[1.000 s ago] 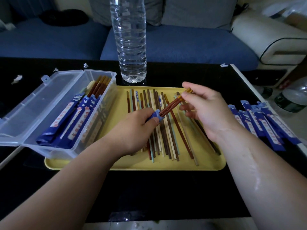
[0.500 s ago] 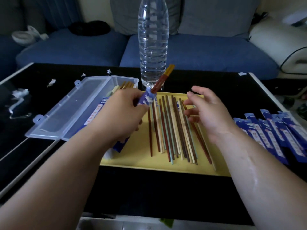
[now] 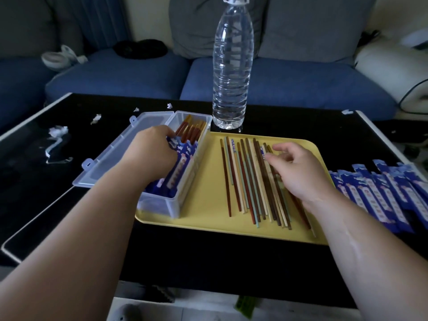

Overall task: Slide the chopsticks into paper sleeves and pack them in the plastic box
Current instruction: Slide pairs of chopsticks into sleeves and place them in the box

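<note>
The plastic box (image 3: 157,206) stood along the left edge of the yellow tray (image 3: 203,193), its lid (image 3: 111,156) folded open over the black table (image 3: 208,262). Sleeved chopsticks (image 3: 183,163) lay lengthwise inside it, long axes running from the tray's near edge to its far edge, bare brown ends pointing away at the far end. The left hand (image 3: 152,149) was down in the box on top of those blue sleeves; its fingertips were hidden, so whether it gripped one could not be told. The loose chopsticks (image 3: 245,181) lay side by side on the tray's right half, also near-to-far. The right hand (image 3: 298,172) rested on them with fingers relaxed and apart, holding none. Empty sleeves (image 3: 382,193) lay fanned along the table's right edge. A water bottle (image 3: 232,66) stood upright just beyond the tray's far edge.
</note>
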